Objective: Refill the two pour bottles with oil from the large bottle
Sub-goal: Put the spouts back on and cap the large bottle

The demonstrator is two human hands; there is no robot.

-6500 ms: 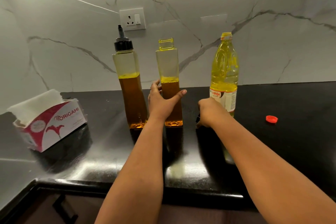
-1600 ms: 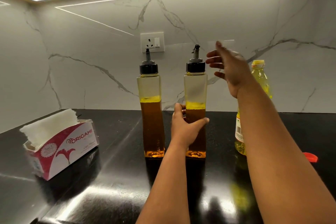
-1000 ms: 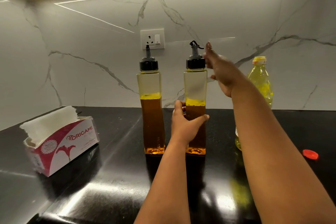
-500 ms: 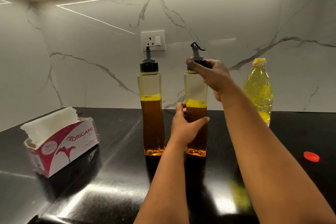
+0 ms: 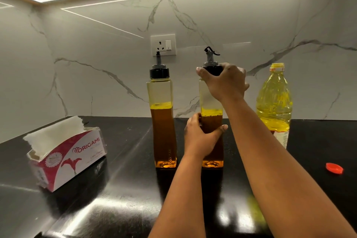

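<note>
Two tall square pour bottles stand side by side on the black counter, each roughly half full of amber oil. The left pour bottle [image 5: 162,118] has its black spout cap on and stands untouched. My left hand [image 5: 201,137] grips the body of the right pour bottle [image 5: 209,100] around its middle. My right hand [image 5: 225,81] grips that bottle's black spout cap [image 5: 212,69], with the grey spout sticking up above my fingers. The large yellow oil bottle [image 5: 275,104] stands uncapped to the right, behind my right forearm.
A red bottle cap [image 5: 334,168] lies on the counter at the right. A pink and white tissue box [image 5: 65,154] sits at the left. A wall socket [image 5: 163,44] is on the marble backsplash behind the bottles. The counter's front edge runs along the bottom left.
The right pour bottle had no cap at first; now it carries its spout cap. My right hand came down from beside the spout and closed round the cap. My left hand kept its grip.
</note>
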